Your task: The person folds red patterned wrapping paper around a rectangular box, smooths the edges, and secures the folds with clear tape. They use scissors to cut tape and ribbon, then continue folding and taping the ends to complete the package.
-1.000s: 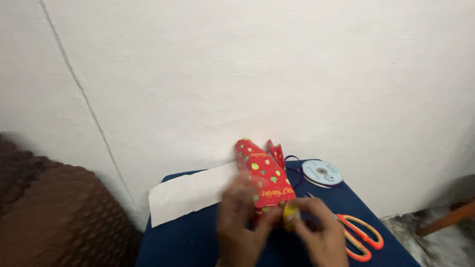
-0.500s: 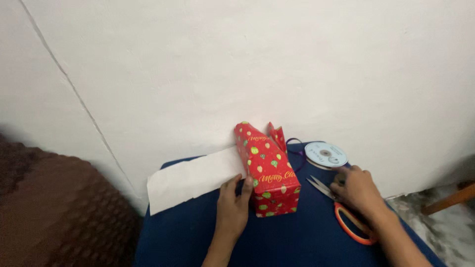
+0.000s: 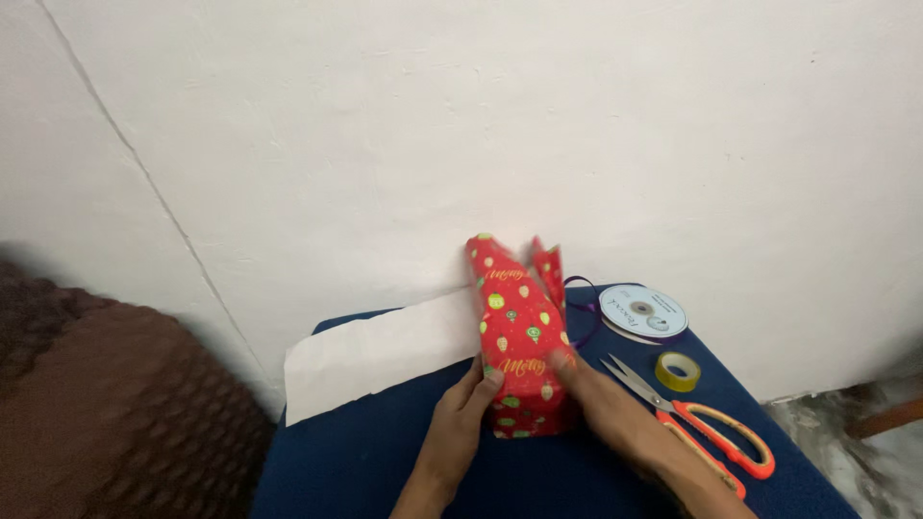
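The right hand (image 3: 601, 408) is blurred, its fingertips lost against the parcel, so whether it grips or merely presses cannot be told. The left hand (image 3: 463, 413) lies open and flat against the parcel's left face. The parcel (image 3: 517, 336), a tall box in glossy red paper dotted with green and yellow ornaments, stands mid-table on the blue cloth (image 3: 365, 452), its far flaps unfolded. At ten o'clock lies a white paper sheet (image 3: 380, 351); at two o'clock a flat ribbon spool (image 3: 642, 312); at three o'clock a yellow tape roll (image 3: 678, 371) and orange-handled scissors (image 3: 707, 432).
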